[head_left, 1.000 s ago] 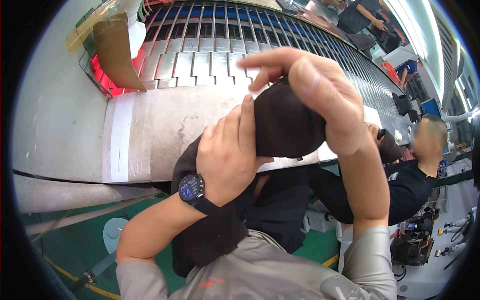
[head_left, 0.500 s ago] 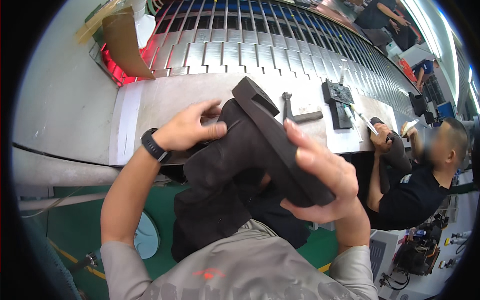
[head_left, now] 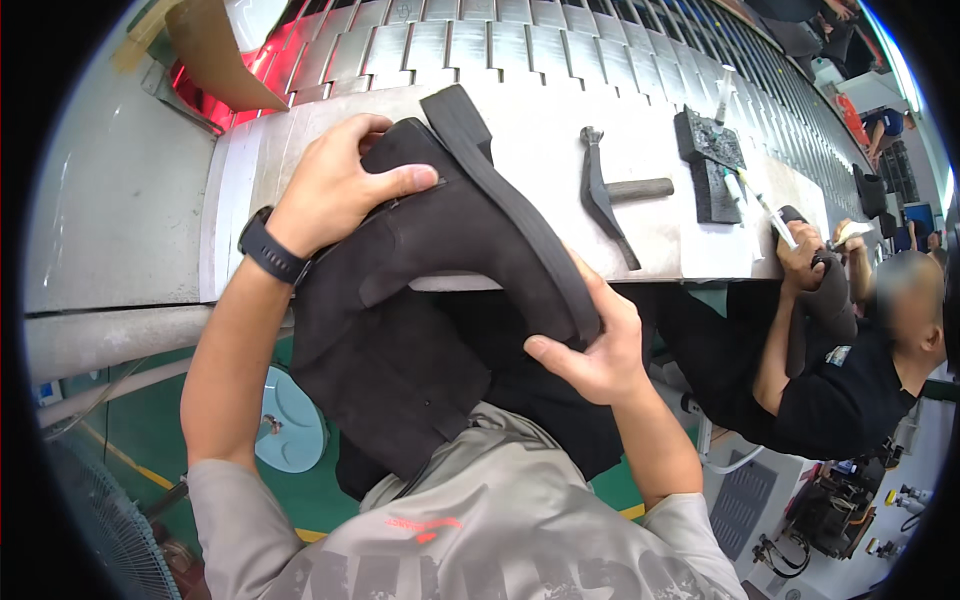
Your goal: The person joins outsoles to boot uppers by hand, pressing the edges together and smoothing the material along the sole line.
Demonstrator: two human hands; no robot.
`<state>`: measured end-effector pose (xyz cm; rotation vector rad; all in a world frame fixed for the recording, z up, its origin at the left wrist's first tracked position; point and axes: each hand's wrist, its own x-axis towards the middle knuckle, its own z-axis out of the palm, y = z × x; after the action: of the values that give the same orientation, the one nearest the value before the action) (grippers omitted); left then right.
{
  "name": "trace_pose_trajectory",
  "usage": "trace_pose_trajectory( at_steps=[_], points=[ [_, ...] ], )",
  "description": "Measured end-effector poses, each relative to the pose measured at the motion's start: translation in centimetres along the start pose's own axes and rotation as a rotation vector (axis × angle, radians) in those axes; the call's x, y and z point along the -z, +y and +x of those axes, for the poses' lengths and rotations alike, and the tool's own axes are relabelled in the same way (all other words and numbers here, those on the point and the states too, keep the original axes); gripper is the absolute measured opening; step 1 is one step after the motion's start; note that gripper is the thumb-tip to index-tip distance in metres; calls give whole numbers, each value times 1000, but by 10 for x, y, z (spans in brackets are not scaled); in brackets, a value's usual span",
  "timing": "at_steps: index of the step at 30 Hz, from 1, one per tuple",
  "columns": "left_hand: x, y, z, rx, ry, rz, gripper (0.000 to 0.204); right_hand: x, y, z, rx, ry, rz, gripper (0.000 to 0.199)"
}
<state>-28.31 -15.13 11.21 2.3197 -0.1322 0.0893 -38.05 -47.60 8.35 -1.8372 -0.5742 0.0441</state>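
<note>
A dark brown or black boot (head_left: 440, 235) lies on its side in the air between my hands, over my lap and the bench edge. Its thick sole and block heel face up and away from me, and its shaft hangs toward my body. My left hand (head_left: 340, 180) grips the back of the boot near the heel, thumb pressed on the upper. At the toe, my right hand (head_left: 605, 345) closes around the end, thumb on the upper and fingers against the sole. Some of the fingers of both hands are hidden behind the boot.
On the pale bench (head_left: 540, 130) lies a hammer (head_left: 605, 195) with a wooden handle. Right of it are black blocks (head_left: 712, 165) with white tubes (head_left: 750, 200). Slatted metal conveyor (head_left: 460, 50) runs behind. A co-worker (head_left: 850, 380) handles another boot at right. A fan (head_left: 100, 520) stands lower left.
The boot has shifted left and turned more onto its side. My left hand has closed on its heel end. My right hand, earlier spread along the sole, now wraps the toe.
</note>
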Motion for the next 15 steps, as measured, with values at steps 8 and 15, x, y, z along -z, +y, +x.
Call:
trace_pose_trajectory(
  at_steps=[8, 15],
  points=[
    [-14, 30, 11, -607, -66, 43, 39, 22, -35, 52, -315, -132, 126, 91],
    [-34, 27, 29, -643, 69, 83, 51, 12, -41, 84, -429, -324, -91, 90]
  ],
)
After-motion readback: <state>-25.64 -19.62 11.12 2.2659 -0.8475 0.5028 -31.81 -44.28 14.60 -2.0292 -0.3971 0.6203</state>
